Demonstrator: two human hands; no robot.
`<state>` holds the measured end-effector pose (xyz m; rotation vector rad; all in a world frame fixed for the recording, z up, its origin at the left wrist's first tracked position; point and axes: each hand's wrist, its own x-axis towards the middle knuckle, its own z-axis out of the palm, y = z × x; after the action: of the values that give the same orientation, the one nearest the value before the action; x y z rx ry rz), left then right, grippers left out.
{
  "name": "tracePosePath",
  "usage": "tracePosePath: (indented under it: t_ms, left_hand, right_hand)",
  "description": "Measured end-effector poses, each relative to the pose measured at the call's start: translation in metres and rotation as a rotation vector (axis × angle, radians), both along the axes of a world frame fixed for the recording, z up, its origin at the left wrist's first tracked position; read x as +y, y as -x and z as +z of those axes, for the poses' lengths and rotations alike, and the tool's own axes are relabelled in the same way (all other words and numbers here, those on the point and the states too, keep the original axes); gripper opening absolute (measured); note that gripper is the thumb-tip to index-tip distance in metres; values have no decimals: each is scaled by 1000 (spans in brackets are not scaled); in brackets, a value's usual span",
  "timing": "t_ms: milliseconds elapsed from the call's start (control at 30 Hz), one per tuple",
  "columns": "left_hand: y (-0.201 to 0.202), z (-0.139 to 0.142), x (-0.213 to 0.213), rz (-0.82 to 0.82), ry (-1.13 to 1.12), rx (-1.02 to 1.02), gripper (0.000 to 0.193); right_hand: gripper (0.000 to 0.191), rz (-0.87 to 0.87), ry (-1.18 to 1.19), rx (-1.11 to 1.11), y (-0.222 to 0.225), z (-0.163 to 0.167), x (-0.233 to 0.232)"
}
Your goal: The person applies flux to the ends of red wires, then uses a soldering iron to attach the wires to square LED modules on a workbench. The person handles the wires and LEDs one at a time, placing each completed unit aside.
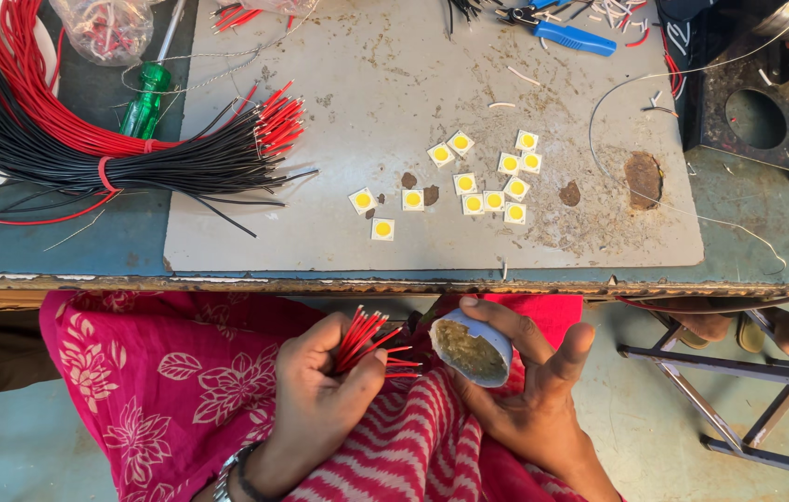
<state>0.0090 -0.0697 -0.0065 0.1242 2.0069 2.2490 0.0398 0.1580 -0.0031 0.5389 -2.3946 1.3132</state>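
My left hand (pixel 315 390) is closed around a small bunch of red wires (pixel 365 342) over my lap, below the table edge. Their stripped ends point right, toward a small round tin of yellowish paste (pixel 471 349) that my right hand (pixel 529 386) holds tilted, its open side facing the wires. The wire tips sit just beside the tin's rim. On the grey mat (pixel 339 232) above lie several small white square chips with yellow centres (pixel 473 186).
A big bundle of red and black wires (pixel 88 139) lies at the table's left with a green-handled screwdriver (pixel 145 102). Blue-handled cutters (pixel 571 37) and wire scraps sit at the far edge. A black metal bracket (pixel 752 116) stands at right. A stool frame (pixel 738 390) is on the floor.
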Motion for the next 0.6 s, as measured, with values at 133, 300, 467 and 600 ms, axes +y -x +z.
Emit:
tracePosePath:
  t_ms: [133, 300, 467, 600]
  left_hand:
    - [4, 8, 6, -8, 51, 0, 14]
    - [7, 15, 14, 6, 153, 90, 12]
    - [8, 19, 19, -31, 173, 119, 13]
    - [6, 20, 23, -34, 153, 117, 12]
  right_hand:
    - [139, -9, 6, 6, -1, 1, -5]
    - [140, 9, -8, 24, 1, 3, -7]
    - [140, 7, -13, 27, 1, 2, -8]
    - [139, 9, -15, 27, 0, 1, -9]
